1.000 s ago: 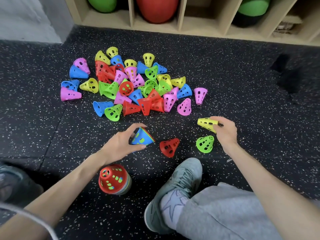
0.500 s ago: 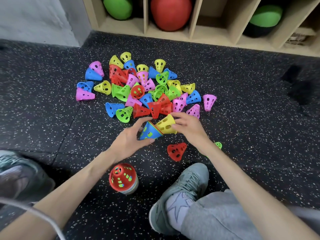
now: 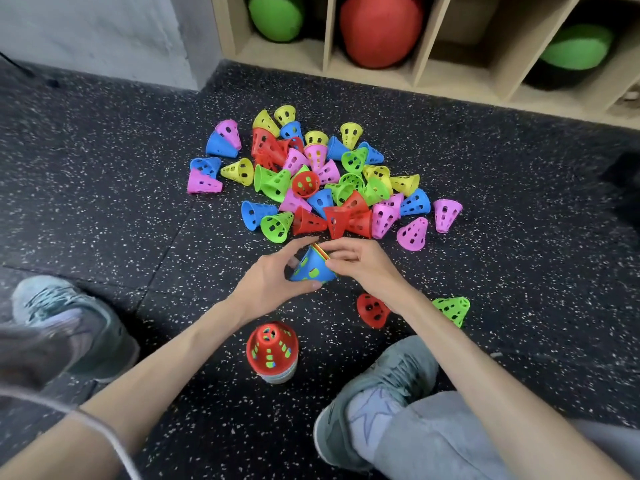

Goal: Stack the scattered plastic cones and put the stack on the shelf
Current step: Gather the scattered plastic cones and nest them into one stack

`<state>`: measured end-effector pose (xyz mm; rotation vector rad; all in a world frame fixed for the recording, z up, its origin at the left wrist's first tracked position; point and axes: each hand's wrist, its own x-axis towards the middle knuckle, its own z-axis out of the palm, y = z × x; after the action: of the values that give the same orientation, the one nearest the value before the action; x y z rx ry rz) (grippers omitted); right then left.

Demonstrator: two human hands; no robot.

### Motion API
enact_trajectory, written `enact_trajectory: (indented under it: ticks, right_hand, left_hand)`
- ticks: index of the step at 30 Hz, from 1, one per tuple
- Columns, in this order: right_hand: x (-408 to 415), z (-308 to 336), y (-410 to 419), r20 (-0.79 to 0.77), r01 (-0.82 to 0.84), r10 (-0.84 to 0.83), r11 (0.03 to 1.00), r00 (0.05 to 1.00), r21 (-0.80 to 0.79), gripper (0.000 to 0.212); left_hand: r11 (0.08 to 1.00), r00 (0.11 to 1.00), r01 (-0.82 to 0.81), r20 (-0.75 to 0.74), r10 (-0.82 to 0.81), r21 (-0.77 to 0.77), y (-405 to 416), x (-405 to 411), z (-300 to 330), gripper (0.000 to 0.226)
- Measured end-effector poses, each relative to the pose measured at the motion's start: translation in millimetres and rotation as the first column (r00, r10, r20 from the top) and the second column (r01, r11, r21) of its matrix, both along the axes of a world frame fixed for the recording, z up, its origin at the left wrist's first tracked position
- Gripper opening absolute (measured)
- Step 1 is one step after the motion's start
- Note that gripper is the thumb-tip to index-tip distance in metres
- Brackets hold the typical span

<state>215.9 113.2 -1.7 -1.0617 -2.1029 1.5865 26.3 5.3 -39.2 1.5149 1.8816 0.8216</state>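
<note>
Both hands meet in the middle of the picture over a small tilted stack of plastic cones with a blue cone on the outside. The left hand is curled around the narrow end of it, thumb below and fingers above. The right hand is bent around the wide end, with its fingertips pinching the rims. Thin red and yellow edges of the cones tucked inside peek out there. Green shows through the little holes in the blue side.

At 12 o'clock from the hands lies the big messy pile of loose plastic cones on the black speckled rubber floor. They are pink, blue, yellow, green and red, all with small holes in their sides. Most lie tipped over, and some lean on each other.

At 6 o'clock from the hands stands a second stack with a red cone on top, narrow end up. Green, yellow and blue show through its holes. A single red plastic cone lies at 5 o'clock from the hands, half hidden by the right wrist. A lone green plastic cone lies on its side at 4 o'clock.

The light wooden shelf runs along the top, at 12 o'clock. Its boxes hold a big red ball and two green balls. A grey shoe sits at the bottom, near the standing stack.
</note>
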Motion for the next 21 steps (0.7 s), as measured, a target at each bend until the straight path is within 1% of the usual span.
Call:
enact_trajectory:
  ticks: [6,10,14,19,21]
  right_hand:
    - [-16.6,-0.7,-6.1,0.023,-0.038,0.037,0.998,0.999,0.046,0.033]
    - [-28.6,0.1,-9.6,0.030,-0.029,0.026,0.994,0.999,0.110,0.032]
    - [-45.2,0.1,-6.6,0.062,-0.026,0.017,0.989,0.998,0.146,0.032]
    - [-69.5,-6.6,0.1,0.076,-0.028,0.016,0.987,0.997,0.158,0.033]
    - [-77.6,-12.6,3.3,0.086,-0.035,0.023,0.989,0.996,0.146,0.033]
  left_hand:
    - [0.997,0.997,-0.071,0.038,0.071,0.020,-10.6,-7.3,-4.1,0.076]
    - [0.991,0.990,-0.121,0.079,0.116,0.059,-12.5,-12.9,-6.6,0.075]
    - [0.986,0.983,-0.150,0.118,0.142,0.067,-11.4,-16.7,-12.9,0.074]
    - [0.982,0.955,-0.157,0.269,0.124,0.103,-4.8,-29.0,-28.8,0.073]
    - [0.980,0.943,-0.170,0.305,0.132,0.103,-2.3,-36.6,-36.7,0.073]
